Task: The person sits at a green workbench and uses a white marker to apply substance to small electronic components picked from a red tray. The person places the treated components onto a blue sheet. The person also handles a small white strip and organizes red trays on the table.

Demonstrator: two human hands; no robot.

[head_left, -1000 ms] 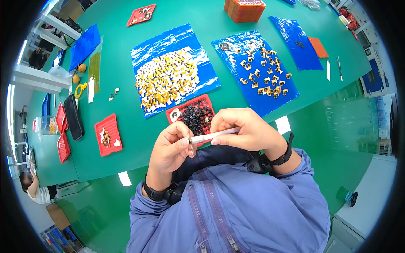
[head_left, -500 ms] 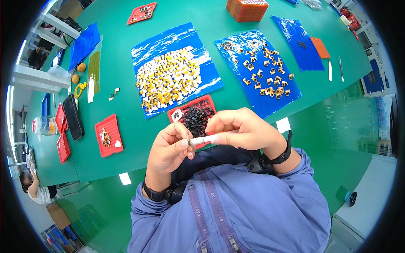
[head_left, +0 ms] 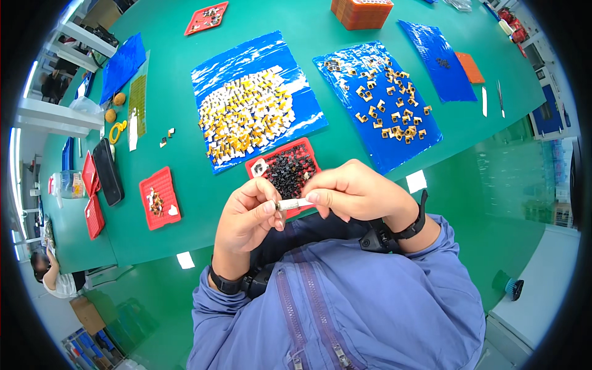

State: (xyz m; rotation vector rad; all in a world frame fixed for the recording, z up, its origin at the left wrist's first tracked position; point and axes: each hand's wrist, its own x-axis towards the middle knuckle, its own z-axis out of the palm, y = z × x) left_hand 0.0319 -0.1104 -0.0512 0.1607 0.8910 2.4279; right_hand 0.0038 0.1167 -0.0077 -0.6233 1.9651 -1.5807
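Between my two hands, just over the near edge of the table, stretches a narrow white strip (head_left: 295, 204). My left hand (head_left: 248, 216) is closed on its left end, thumb and fingertips pinching a small dark part there, mostly hidden. At the right end, my right hand (head_left: 353, 192) is closed with the strip between thumb and forefinger. Directly behind the hands lies a red tray (head_left: 303, 145) filled with small black parts (head_left: 287, 172). A white piece (head_left: 259, 167) rests in its left corner.
A blue sheet (head_left: 237, 54) bears many white-and-yellow pieces; another blue sheet (head_left: 376, 157) holds scattered gold-and-black ones. To the left are a red tray (head_left: 159, 176), a black case (head_left: 107, 172) and yellow scissors (head_left: 117, 131). An orange tray stack (head_left: 361, 15) stands at the back; tweezers (head_left: 500, 98) lie right.
My right hand shifts slightly and its fingers change position along the white strip. My left hand keeps its pinch in nearly the same place.
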